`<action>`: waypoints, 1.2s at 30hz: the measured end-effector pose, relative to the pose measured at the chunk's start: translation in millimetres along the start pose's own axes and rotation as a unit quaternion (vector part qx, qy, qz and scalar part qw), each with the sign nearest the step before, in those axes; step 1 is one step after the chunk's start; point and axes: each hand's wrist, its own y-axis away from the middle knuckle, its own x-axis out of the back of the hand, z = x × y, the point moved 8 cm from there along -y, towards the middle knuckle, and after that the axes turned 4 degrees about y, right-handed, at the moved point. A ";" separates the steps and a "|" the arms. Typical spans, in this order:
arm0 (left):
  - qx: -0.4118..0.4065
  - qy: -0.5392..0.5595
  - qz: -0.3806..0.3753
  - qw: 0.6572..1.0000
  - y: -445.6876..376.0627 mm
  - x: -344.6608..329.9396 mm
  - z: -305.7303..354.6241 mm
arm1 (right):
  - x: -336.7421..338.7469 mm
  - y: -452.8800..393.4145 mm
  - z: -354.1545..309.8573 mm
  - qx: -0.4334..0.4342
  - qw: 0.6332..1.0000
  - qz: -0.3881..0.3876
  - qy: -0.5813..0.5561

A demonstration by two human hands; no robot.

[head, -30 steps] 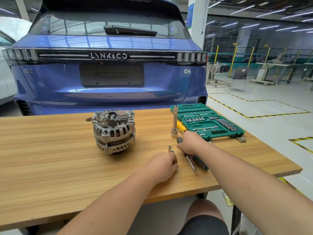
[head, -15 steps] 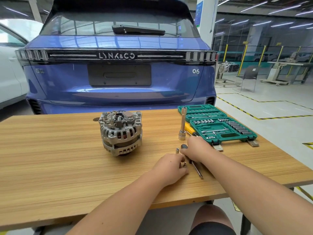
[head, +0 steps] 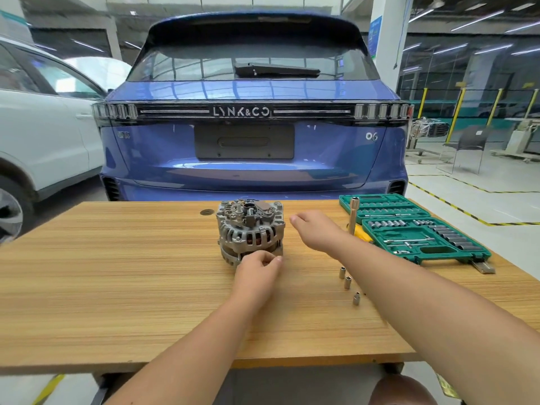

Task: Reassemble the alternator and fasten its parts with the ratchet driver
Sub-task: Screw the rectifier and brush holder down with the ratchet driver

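We see the alternator (head: 250, 229) standing on the wooden surface (head: 117, 287), a little beyond its middle, with the rectifier end and terminals facing up and copper windings visible through the housing slots.

The left hand (head: 257, 266) sits at the near lower edge of the alternator, its fingers (head: 273, 260) curled together with the thumb against them; we cannot tell whether a small part is pinched there, nor whether the hand touches the housing or only lies just before it.

The right hand (head: 314, 228) hovers just to the right of the alternator, apart from it, with fingers loosely extended toward the housing and holding nothing.

Three small sockets (head: 347, 282) stand upright in a short row on the surface, to the right of the left hand and beneath the right forearm. A tall silver extension bar (head: 353, 214) stands upright near the far right, just beside the open green socket case (head: 415, 229), whose trays hold rows of sockets and bars. A yellow tool handle (head: 362, 236) shows between the bar and the case, mostly hidden by the forearm. A small dark disc (head: 206, 212) lies flat on the surface to the left of the alternator, near the far edge.

Beyond the surface we see the rear of a blue car (head: 251, 127) and, at left, part of a white car (head: 38, 127).
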 end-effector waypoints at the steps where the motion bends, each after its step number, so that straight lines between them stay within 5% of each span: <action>1: 0.015 0.014 0.006 1.000 0.7 8.0 -5.8 | -1.2 -6.6 -12.3 0.007 1.000 0.002 -0.020; 6: 0.058 -0.006 -0.030 0.998 6.3 32.7 -29.0 | -2.9 -40.3 -59.8 0.051 0.998 -0.004 -0.043; 13: 0.068 -0.030 -0.051 0.996 3.2 53.9 -51.8 | -19.3 -69.8 -50.3 0.011 0.992 -0.095 0.085; 17: 0.094 0.072 0.051 0.992 -0.3 71.4 -63.0 | 7.4 -72.5 -52.8 0.055 0.965 0.006 0.258; 20: 0.139 0.169 0.120 0.968 -7.4 81.1 -69.9 | 17.3 -68.5 -42.1 0.027 0.959 0.016 0.283; 25: 0.188 0.340 0.041 0.921 -17.6 53.4 -52.4 | 10.8 -62.2 -22.0 -0.040 0.988 0.027 0.149; 28: 0.197 0.352 0.019 0.915 -21.1 43.6 -41.7 | -7.1 -55.0 -0.5 -0.113 0.993 -0.037 -0.026; 32: 0.219 0.409 0.022 0.886 -24.4 42.9 -36.3 | -39.7 -35.0 17.7 -0.162 0.943 -0.177 -0.228; 36: 0.223 0.394 -0.001 0.892 -26.2 39.2 -31.5 | -61.9 -22.3 22.1 -0.180 0.905 -0.214 -0.321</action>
